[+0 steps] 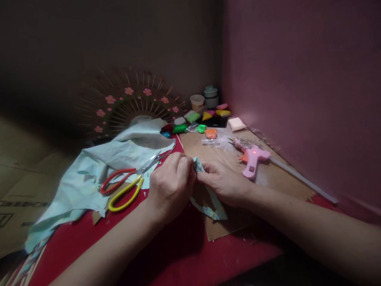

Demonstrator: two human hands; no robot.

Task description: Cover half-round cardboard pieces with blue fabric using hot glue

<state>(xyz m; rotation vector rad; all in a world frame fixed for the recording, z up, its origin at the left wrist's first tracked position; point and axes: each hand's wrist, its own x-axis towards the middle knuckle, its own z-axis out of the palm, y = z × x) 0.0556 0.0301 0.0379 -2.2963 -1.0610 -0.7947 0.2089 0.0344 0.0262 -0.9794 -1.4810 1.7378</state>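
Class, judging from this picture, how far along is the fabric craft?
Done: pale fabric looks cut, scissors lying on it. In hand: left hand and right hand pinch a small fabric strip. Left: glue gun lies untouched, its light on.

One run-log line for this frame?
left hand: pinching fabric strip | right hand: pinching same strip | scissors: on cloth | glue gun: on cardboard

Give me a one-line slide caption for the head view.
Both hands pinch a folded strip of pale fabric beside scissors and a pink glue gun.
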